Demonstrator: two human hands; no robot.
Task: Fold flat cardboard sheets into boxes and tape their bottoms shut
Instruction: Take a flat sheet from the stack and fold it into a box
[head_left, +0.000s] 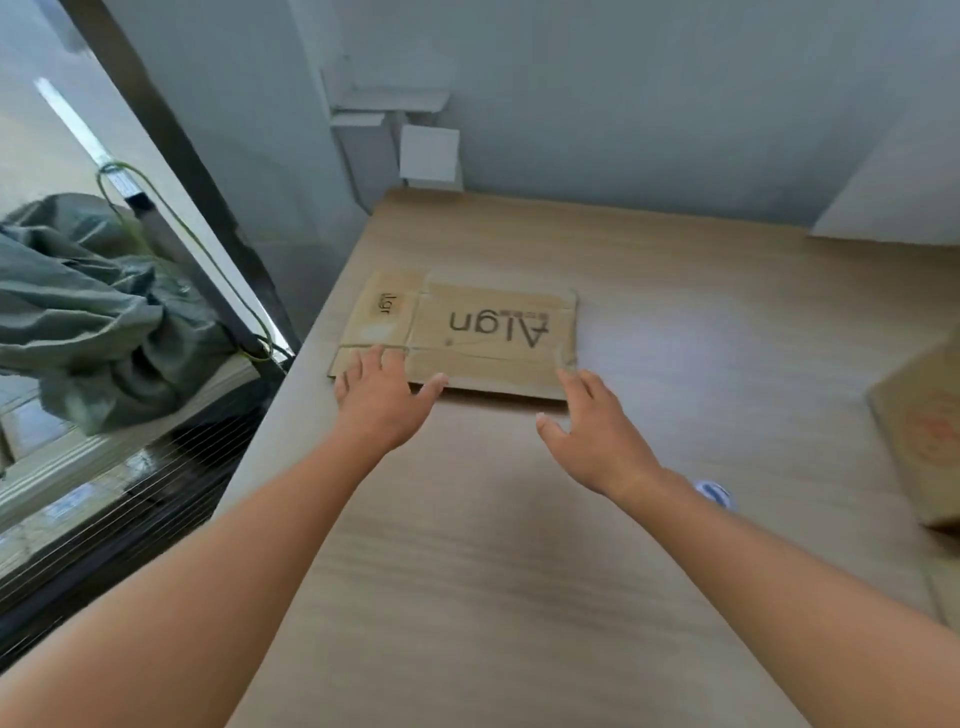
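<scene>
Lying flat on the table (675, 322) near its left edge, a cardboard sheet (493, 327), probably light and stiff, has the left hand (382, 402) and right hand (597, 436), both spread and empty, at its near corners, likely good holds.

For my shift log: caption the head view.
Left hand and right hand, open, reach the flat cardboard sheet on the table.

- right of the right hand (597, 441) fingers: cardboard box (924, 447) cut off by the frame edge, red print on it too blurry to read
- back behind those fingers, by the wrist: blue-white thing (716, 493), mostly hidden + blurred, can't ID
- past the fingertips: tiny txt beside the big logo on the flat cardboard sheet (467, 332), too small to read
- left hand (376, 402) fingers cover the sheet's near-left corner
- can't tell if right fingertips touch the sheet edge
</scene>
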